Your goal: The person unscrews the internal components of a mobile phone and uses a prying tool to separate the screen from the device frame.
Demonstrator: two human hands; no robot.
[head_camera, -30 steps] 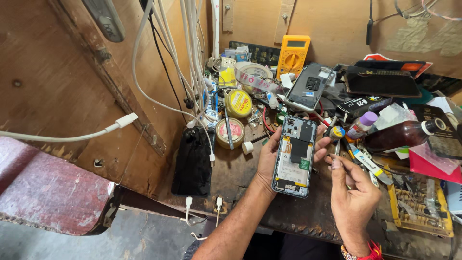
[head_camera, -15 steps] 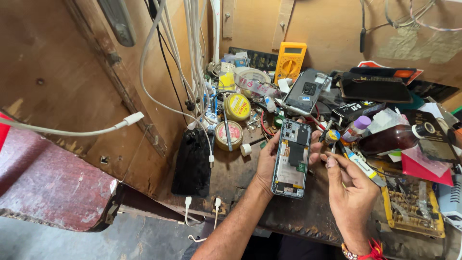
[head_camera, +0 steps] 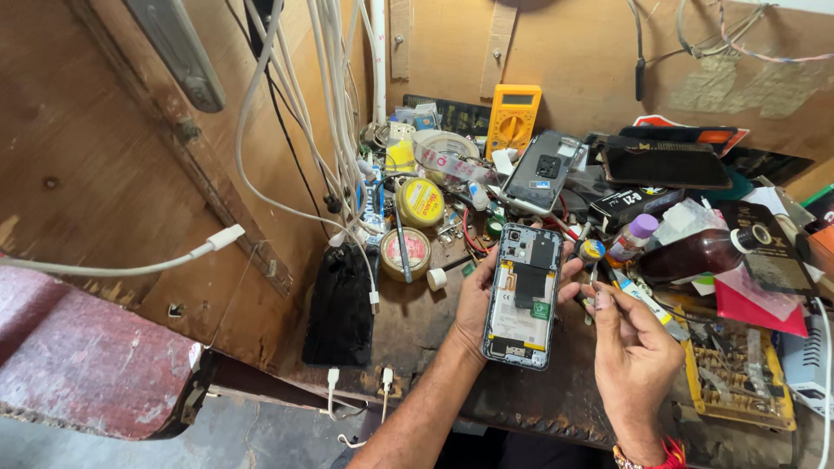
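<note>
Fingers: left hand (head_camera: 476, 300) clamped on phone (head_camera: 523, 293); right hand (head_camera: 632, 354) pinched on thin tool (head_camera: 592, 280).
Done: back cover off, insides bare.
Left: cover not refitted.

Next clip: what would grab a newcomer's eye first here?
The opened phone at centre, back cover off, held in the left hand, while the right hand pinches a thin tool beside it. Behind them, a yellow multimeter stands against the wooden wall, and white cables hang down at the left of the cluttered bench.
</note>
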